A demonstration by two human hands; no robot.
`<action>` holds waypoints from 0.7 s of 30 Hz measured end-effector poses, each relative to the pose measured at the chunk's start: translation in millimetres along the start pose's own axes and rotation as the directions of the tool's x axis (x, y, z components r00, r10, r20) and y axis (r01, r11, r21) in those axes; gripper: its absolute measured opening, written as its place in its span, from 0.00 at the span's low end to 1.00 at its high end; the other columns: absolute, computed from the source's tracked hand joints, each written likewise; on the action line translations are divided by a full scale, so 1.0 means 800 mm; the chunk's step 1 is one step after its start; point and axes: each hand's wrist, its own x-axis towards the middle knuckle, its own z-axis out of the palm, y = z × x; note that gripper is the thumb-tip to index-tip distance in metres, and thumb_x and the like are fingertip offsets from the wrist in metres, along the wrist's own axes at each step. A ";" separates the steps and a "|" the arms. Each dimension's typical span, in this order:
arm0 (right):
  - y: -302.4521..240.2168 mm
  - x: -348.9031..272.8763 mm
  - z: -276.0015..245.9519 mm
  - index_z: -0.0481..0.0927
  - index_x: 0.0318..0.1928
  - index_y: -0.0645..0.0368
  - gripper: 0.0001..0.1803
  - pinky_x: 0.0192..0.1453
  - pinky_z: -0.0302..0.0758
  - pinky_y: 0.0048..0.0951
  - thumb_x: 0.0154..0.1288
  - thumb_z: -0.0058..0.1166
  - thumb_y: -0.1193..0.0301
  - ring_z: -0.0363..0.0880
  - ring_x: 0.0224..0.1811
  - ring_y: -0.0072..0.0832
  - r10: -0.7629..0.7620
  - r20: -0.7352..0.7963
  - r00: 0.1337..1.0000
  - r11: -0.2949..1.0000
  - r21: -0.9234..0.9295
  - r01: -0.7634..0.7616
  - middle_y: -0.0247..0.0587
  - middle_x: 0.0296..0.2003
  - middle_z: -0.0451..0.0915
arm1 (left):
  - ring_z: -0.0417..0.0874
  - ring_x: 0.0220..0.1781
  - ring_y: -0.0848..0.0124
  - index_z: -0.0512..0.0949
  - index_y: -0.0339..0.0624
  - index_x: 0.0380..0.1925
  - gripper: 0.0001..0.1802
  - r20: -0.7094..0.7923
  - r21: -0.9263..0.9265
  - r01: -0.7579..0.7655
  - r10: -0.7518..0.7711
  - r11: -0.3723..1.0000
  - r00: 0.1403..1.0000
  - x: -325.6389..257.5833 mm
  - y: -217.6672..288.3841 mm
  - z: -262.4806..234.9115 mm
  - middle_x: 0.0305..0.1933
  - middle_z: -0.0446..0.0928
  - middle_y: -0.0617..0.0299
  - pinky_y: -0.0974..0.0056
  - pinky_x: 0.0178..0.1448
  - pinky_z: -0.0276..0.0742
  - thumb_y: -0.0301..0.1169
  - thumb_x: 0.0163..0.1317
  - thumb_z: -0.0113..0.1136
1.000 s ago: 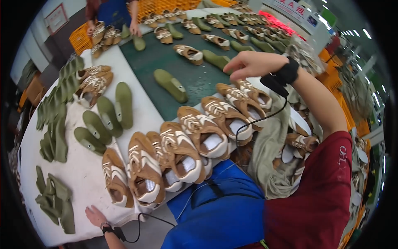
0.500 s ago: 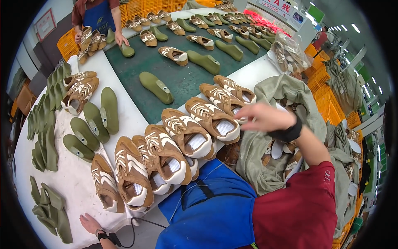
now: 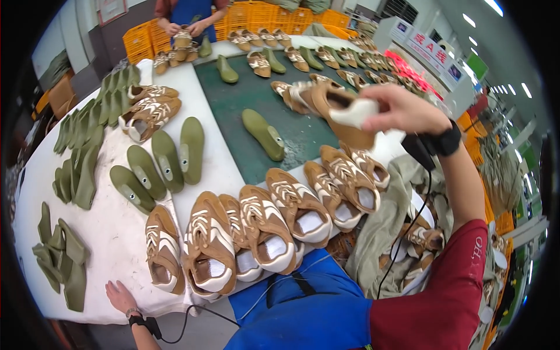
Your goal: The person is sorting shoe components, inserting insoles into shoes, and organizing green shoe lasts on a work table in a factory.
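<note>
My right hand [image 3: 402,109] is closed on the pale heel of a brown sneaker [image 3: 341,108], blurred by motion. It holds the sneaker up over the green belt [image 3: 224,114], at the far end of the near row. Below it, several brown and white lace-up sneakers [image 3: 297,207] stand along the table's near edge with their heels toward me. My left hand [image 3: 121,296] lies flat with fingers spread on the white table top [image 3: 111,251], just left of that row. Nearest beyond it are upright green shoe lasts [image 3: 166,160] and a loose pile of lasts [image 3: 64,256].
One last [image 3: 262,134] lies alone on the belt; more sneakers and lasts fill its far part. A person in a blue apron [image 3: 189,23] handles a shoe at the far left. A greenish sack [image 3: 391,216] of shoes stands by my right arm. Orange crates [image 3: 256,17] line the back.
My right hand has gone from the near row up and over the belt, now with a sneaker in it. My left hand stays flat on the table. The view has shifted.
</note>
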 end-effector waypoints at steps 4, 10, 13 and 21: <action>-0.015 0.144 -0.005 0.72 0.47 0.64 0.19 0.25 0.70 0.17 0.56 0.56 0.68 0.73 0.21 0.16 -0.013 -0.031 0.999 1.000 -0.025 0.012 0.35 0.29 0.76 | 0.64 0.60 0.53 0.69 0.33 0.51 0.22 -0.051 -0.028 -0.030 0.028 0.999 0.998 0.000 0.006 0.001 0.58 0.65 0.46 0.56 0.63 0.59 0.37 0.60 0.48; 0.071 0.367 0.131 0.74 0.44 0.65 0.22 0.28 0.77 0.25 0.49 0.60 0.67 0.79 0.25 0.25 -0.041 0.033 0.999 0.997 0.066 0.038 0.43 0.29 0.79 | 0.63 0.61 0.52 0.68 0.33 0.51 0.21 -0.021 -0.044 0.033 -0.034 0.998 0.999 -0.006 0.010 -0.008 0.59 0.64 0.46 0.55 0.63 0.58 0.34 0.59 0.50; 0.116 0.427 0.209 0.78 0.41 0.61 0.20 0.37 0.77 0.31 0.45 0.60 0.67 0.81 0.30 0.35 -0.056 -0.036 0.998 0.983 -0.177 0.049 0.47 0.31 0.80 | 0.62 0.61 0.52 0.68 0.34 0.51 0.22 -0.018 -0.074 0.034 -0.036 0.997 0.999 -0.009 0.004 -0.006 0.59 0.63 0.46 0.55 0.63 0.57 0.33 0.58 0.50; 0.175 0.474 0.253 0.53 0.64 0.51 0.41 0.58 0.65 0.34 0.47 0.51 0.81 0.64 0.57 0.46 0.043 -0.290 0.956 0.996 0.087 -0.018 0.58 0.56 0.62 | 0.62 0.60 0.51 0.68 0.33 0.50 0.21 -0.041 -0.107 0.010 -0.014 0.994 0.999 -0.009 0.008 -0.004 0.58 0.63 0.45 0.54 0.62 0.57 0.33 0.58 0.50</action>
